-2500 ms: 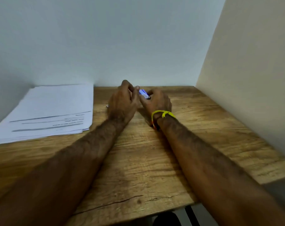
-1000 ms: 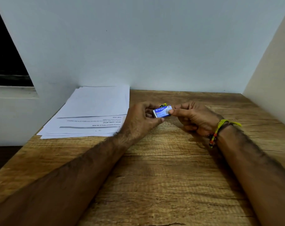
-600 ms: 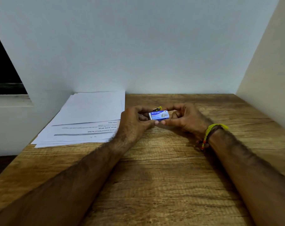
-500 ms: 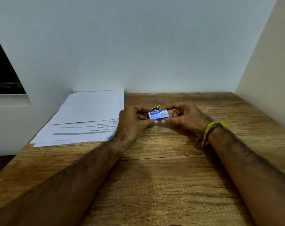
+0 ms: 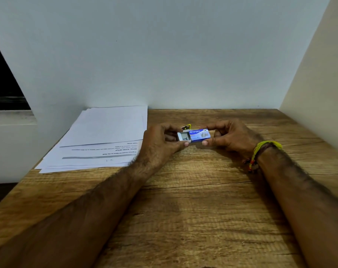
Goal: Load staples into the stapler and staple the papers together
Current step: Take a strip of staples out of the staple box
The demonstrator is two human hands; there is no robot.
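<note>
A small blue staple box (image 5: 200, 134) is held just above the wooden desk (image 5: 193, 200) between both hands. My right hand (image 5: 230, 139) pinches the blue sleeve. My left hand (image 5: 160, 146) grips the grey inner tray (image 5: 183, 136), which sticks out to the left and shows staples inside. A yellow and grey tip of the stapler (image 5: 186, 127) peeks out just behind the box; the rest of it is hidden by my hands. A stack of white printed papers (image 5: 104, 136) lies at the back left of the desk.
A white wall stands right behind the desk and a cream wall closes off the right side. The desk's left edge runs past the papers, with a dark window opening beyond it. My right wrist wears a yellow band with beads (image 5: 260, 151).
The inner tray has slid out to the left from the blue sleeve, exposing the staples. Both hands have stayed in about the same spot over the desk.
</note>
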